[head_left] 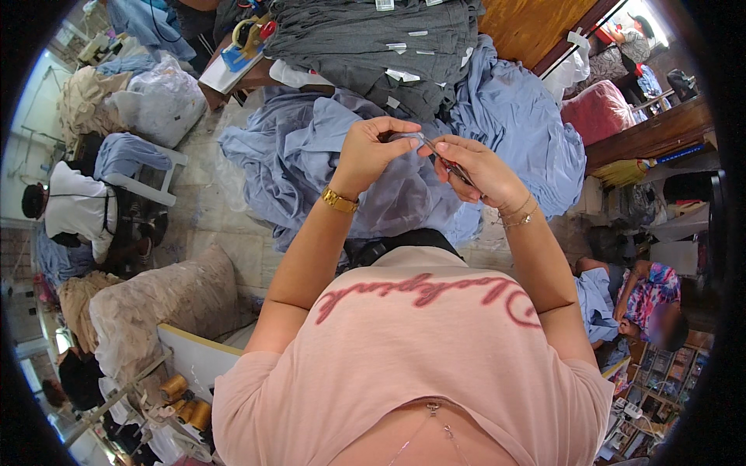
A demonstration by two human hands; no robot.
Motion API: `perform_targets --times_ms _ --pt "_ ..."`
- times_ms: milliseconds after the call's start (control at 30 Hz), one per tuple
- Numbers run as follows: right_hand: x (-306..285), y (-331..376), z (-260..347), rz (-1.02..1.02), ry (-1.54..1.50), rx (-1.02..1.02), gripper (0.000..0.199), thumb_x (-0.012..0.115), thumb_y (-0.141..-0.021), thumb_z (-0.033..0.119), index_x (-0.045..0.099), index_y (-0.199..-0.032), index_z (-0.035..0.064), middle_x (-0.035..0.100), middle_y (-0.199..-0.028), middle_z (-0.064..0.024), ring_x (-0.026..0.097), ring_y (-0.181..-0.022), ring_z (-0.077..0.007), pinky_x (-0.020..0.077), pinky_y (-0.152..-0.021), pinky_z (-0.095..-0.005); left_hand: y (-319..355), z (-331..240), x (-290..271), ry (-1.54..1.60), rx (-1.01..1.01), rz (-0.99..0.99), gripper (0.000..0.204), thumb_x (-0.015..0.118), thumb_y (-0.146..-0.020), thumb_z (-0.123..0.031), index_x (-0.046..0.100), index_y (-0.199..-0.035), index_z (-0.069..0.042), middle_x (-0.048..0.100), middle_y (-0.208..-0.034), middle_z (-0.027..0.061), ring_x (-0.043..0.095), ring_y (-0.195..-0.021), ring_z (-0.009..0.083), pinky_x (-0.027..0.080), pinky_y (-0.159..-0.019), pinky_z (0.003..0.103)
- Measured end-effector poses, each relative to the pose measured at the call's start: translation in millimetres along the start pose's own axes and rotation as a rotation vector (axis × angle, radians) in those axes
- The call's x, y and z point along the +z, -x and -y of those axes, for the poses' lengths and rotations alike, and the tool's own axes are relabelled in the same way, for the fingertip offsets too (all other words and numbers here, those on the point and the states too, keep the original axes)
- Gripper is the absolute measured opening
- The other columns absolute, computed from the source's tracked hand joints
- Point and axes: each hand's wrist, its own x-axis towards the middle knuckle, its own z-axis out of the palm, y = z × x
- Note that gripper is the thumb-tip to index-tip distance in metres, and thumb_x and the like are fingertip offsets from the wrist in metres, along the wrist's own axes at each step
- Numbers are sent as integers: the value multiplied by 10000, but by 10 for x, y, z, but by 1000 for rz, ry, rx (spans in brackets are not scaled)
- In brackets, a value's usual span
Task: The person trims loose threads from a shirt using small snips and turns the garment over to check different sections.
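Note:
My left hand [365, 155], with a gold watch on its wrist, is closed in a pinch on a small bit of light blue cloth [410, 136]. Close against it on the right, my right hand [483, 169] is wrapped round a pair of dark metal thread snips [454, 168]. The tips of the snips point up and left, to the pinched cloth, and the fingers cover part of them. Below and beyond both hands spreads a big heap of light blue garments [287, 147]. Whether the pinched bit joins that heap cannot be made out.
Dark grey garments [365, 46] with white tags lie stacked ahead, beside a tape dispenser [247, 43]. A white stool [159, 182] bearing blue cloth and a stuffed sack [167, 291] are at left. People sit at left [81, 202] and right [653, 291]. A broom [625, 171] lies right.

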Motion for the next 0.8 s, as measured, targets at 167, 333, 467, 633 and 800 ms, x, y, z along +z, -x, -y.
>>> perform_targets --times_ms 167,333,467,633,800 --pt "2 4 4 -1 26 1 319 434 -917 288 544 -1026 9 484 -633 -16 351 -317 -46 275 -298 -197 7 3 -6 5 -12 -3 230 682 -717 -44 642 -928 37 644 -840 52 555 -730 64 438 -667 188" --pt "-11 8 16 3 52 -5 317 429 -915 283 546 -1030 11 482 -629 -14 352 -318 -45 277 -302 -195 9 6 -1 6 -24 3 242 685 -713 -47 638 -933 40 645 -845 59 568 -747 70 444 -681 190" --pt "-31 5 14 13 48 -1 315 428 -915 281 549 -1023 12 481 -628 -14 353 -319 -47 278 -303 -196 0 12 7 8 -28 -1 250 688 -709 -48 632 -937 40 644 -846 60 568 -748 72 445 -682 190" --pt "-12 10 28 -3 64 10 305 425 -914 280 552 -1014 21 475 -617 -13 354 -319 -49 278 -300 -200 -7 34 6 -4 -3 -10 205 694 -701 -42 622 -879 29 636 -813 51 556 -722 66 438 -664 186" --pt "11 13 49 -25 120 18 290 427 -913 276 556 -982 26 468 -608 -7 343 -315 -44 268 -295 -195 -25 65 -7 22 12 24 139 696 -691 -24 601 -789 1 626 -788 35 541 -683 52 424 -628 181"
